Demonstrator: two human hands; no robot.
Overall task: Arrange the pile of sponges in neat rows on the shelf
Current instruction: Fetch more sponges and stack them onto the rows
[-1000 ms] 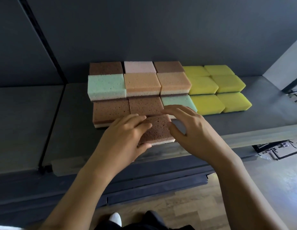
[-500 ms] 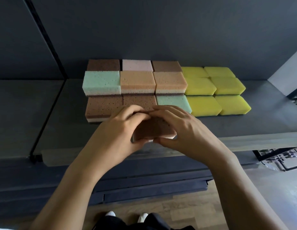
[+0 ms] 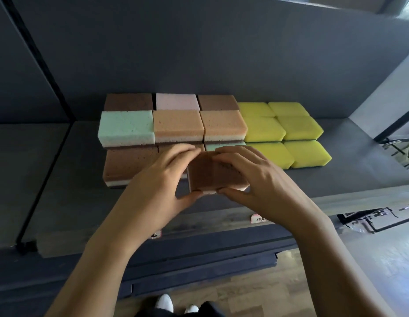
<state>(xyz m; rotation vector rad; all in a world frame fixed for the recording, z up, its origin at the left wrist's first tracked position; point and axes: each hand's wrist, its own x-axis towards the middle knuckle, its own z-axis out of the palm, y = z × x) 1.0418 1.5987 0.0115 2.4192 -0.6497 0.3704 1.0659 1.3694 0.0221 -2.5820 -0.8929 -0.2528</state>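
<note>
A brown sponge (image 3: 212,173) with a white underside is lifted above the grey shelf (image 3: 336,179), held between both hands. My left hand (image 3: 157,181) grips its left side, thumb under the front edge. My right hand (image 3: 253,179) grips its right side, fingers over the top. Behind them sponges lie in rows: a mint sponge (image 3: 126,128), two orange sponges (image 3: 178,125), a brown sponge (image 3: 128,165) at front left, a mint sponge (image 3: 218,146) partly hidden, and several yellow sponges (image 3: 288,131) on the right.
A dark back panel (image 3: 199,53) closes the shelf. A black upright (image 3: 36,72) divides it from the left bay. Small price labels (image 3: 257,218) sit on the shelf's front edge. Lower shelves and wooden floor lie below.
The brown sponge lay on the shelf's front under my fingers; both hands have since closed round it and lifted it toward the rows.
</note>
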